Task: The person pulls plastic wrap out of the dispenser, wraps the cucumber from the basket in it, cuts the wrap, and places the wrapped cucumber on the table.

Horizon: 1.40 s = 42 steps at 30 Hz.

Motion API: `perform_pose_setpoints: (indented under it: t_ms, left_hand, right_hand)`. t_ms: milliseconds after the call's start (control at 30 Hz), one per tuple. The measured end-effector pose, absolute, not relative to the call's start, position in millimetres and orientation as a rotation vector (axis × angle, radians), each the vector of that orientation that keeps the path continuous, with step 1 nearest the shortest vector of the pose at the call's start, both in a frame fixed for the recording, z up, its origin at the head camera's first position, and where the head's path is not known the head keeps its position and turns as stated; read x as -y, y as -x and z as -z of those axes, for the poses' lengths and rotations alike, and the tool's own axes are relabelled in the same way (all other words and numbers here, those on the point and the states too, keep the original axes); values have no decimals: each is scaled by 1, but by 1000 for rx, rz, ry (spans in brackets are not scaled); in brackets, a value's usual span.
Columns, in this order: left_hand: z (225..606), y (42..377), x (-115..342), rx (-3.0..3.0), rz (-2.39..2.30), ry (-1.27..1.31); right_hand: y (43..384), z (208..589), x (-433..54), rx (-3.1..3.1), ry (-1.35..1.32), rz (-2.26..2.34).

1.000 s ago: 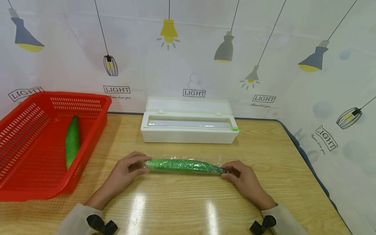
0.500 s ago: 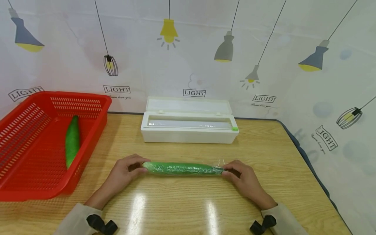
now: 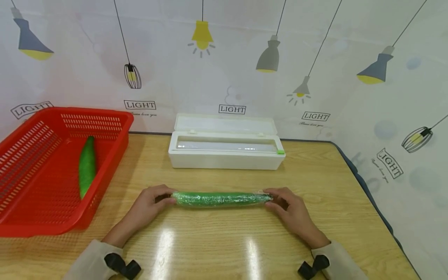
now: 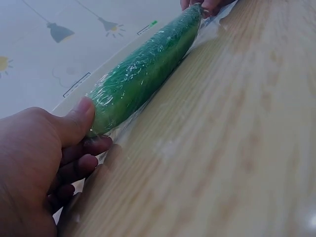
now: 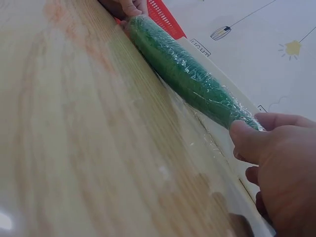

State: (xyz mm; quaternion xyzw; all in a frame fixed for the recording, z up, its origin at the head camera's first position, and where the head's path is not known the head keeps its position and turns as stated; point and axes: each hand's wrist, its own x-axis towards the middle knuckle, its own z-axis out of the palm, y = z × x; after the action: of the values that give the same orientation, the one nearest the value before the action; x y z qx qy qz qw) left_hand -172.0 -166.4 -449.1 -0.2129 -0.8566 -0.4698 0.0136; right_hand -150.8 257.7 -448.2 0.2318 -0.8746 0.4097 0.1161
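A green cucumber (image 3: 220, 199) wrapped in clear, shiny plastic film lies sideways in front of me, low over the wooden table. My left hand (image 3: 148, 204) pinches its paler left end; in the left wrist view the thumb (image 4: 79, 118) lies on the film with the fingers curled below. At the darker, tapered right end, my right hand (image 3: 290, 210) grips between thumb and fingers. The right wrist view shows that thumb (image 5: 244, 138) against the wrapped tip, and a thin sheet of loose film (image 5: 212, 148) beneath the cucumber.
Behind the cucumber stands a white film dispenser box (image 3: 225, 160) with its lid (image 3: 225, 123) raised, a roll inside and a green slider (image 3: 280, 152) at its right end. On the left, a red plastic basket (image 3: 80, 217) holds another cucumber (image 3: 87, 167).
The cucumber has turned in my fingers, and the loose film that stuck up behind it now lies close around it. My right fingers have shifted over its tapered tip.
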Motion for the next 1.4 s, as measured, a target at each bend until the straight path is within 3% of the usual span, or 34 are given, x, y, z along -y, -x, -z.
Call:
perform_pose_setpoints:
  t_ms: [1400]
  left_hand:
    - [447,171,165,2732,1478,559]
  right_hand:
    - [153,444,-256,2624,-821,-1087]
